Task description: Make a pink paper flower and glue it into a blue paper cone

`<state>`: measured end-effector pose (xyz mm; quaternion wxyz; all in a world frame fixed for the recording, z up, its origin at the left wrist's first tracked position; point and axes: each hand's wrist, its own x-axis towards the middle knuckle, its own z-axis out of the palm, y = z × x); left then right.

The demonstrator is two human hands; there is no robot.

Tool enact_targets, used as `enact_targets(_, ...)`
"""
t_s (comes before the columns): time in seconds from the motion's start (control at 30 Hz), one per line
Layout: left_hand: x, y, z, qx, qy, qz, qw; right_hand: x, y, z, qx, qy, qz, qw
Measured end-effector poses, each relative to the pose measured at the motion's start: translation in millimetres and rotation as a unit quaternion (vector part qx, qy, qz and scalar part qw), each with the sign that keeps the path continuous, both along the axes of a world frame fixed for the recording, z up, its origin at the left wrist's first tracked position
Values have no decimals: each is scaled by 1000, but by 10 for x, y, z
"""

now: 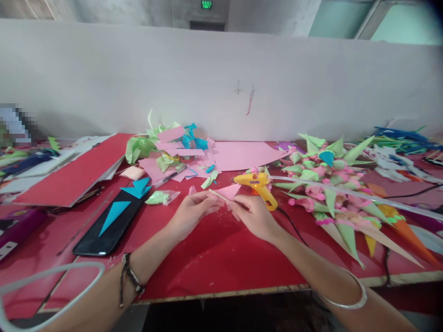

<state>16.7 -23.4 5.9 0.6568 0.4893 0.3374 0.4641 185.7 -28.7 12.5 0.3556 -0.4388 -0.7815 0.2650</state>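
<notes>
Both my hands meet over the red table, just left of a yellow glue gun. My left hand is closed, its fingertips on a thin pale stick or rolled strip. My right hand pinches the right end of the same strip. Just behind the fingers shows a pink paper piece; whether it is held or lies on the table I cannot tell. The fingers partly hide the strip's ends. Left of my hands lies a small clear bag with light green material.
At left, blue paper triangles lie on a black phone, near a red board. Paper scraps and a pink sheet are behind. Green and pink paper cones pile up at right. A white partition stands behind.
</notes>
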Motion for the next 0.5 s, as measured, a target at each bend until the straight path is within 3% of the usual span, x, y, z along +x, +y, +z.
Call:
enact_targets(0.17,-35,2,57,139,125,31,982,-2,-21,47,-84,66,33,994)
enact_targets(0.33,-103,8,79,282,261,40,922,17,-30,54,-124,82,79,986)
enact_targets(0.5,-126,-6,94,324,289,15,901,42,-38,68,-146,76,107,981)
